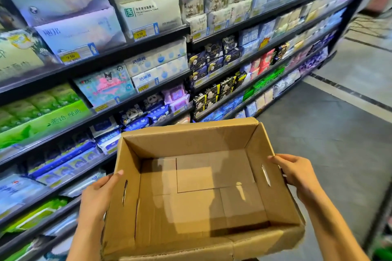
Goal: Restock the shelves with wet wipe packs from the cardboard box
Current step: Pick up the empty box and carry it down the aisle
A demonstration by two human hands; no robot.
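An open brown cardboard box (263, 140) is held up in front of me, and its inside is bare with no packs in it. My left hand (96, 195) grips the box's left wall from outside, thumb lying along the wall. My right hand (294, 172) grips the right wall next to a handle slot, with its fingers behind the wall. Blue and white wet wipe packs (110, 136) lie on the shelf just left of the box.
Dark shelves (135, 43) run along the left into the distance, packed with tissue packs, green wipe packs (36, 216) and other packets. A grey tiled aisle floor (331, 125) opens to the right. A dark rack edge (381, 218) stands at the far right.
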